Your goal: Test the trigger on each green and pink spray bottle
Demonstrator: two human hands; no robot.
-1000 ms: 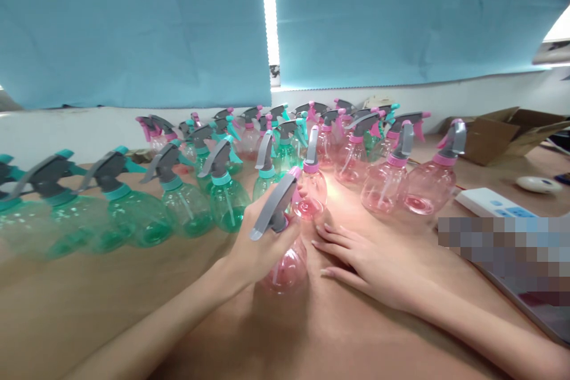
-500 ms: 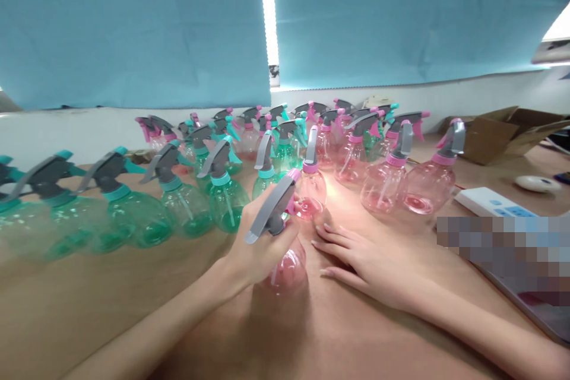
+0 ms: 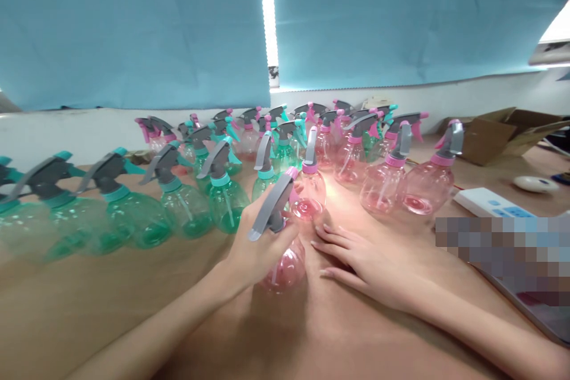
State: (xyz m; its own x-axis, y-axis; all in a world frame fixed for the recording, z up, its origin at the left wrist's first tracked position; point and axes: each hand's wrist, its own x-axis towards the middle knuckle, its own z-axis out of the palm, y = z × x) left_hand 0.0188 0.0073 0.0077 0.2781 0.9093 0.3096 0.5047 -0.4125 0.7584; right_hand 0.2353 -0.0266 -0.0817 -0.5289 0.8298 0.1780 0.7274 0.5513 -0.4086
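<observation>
My left hand (image 3: pixel 256 246) is wrapped round the neck of a pink spray bottle (image 3: pixel 287 270), whose grey and pink trigger head leans over my fingers. The bottle is see-through, with a tube inside. My right hand (image 3: pixel 356 255) lies flat on the table, fingers stretched out, to the right of that bottle and holding nothing. Just behind, a second pink spray bottle (image 3: pixel 308 193) stands near my right fingertips. To the left of my left hand is a green spray bottle (image 3: pixel 228 205) with a grey and turquoise head.
A row of green spray bottles (image 3: pixel 138 217) runs along the left. More pink spray bottles (image 3: pixel 383 187) stand at right. An open cardboard box (image 3: pixel 494 136), a white mouse (image 3: pixel 535 184) and a white power strip (image 3: pixel 483 199) lie further right. Blue curtains (image 3: pixel 133 29) hang behind.
The head of the pink spray bottle in my left hand has turned slightly. Both hands stay in nearly the same place.
</observation>
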